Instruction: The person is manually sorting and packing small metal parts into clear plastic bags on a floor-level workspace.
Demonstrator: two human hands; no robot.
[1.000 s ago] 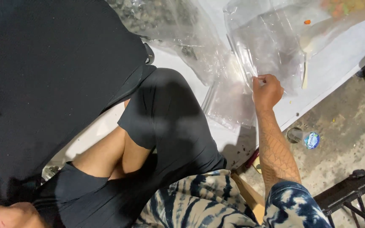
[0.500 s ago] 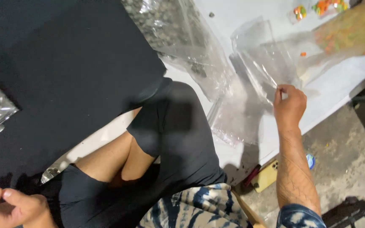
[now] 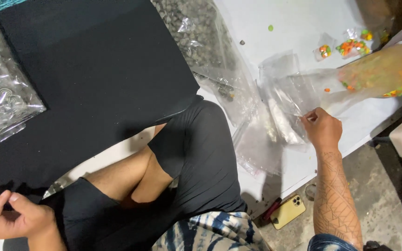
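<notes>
Resting by the near edge of the black cloth (image 3: pixel 94 79), the left hand (image 3: pixel 10 218) curls loosely, fingers half closed on nothing I can see. A clear bag of grey pieces (image 3: pixel 3 102) lies beyond it on the cloth. Further right, the right hand (image 3: pixel 323 130) pinches the edge of an empty clear bag (image 3: pixel 289 100) on the white table (image 3: pixel 294 28), lifting it off the pile. Coloured candies (image 3: pixel 350 46) sit behind. Compared with half a second ago, the view has swung left and the right hand sits lower in it.

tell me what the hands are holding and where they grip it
The right hand pinches the edge of a clear plastic bag. The left hand appears empty.
</notes>
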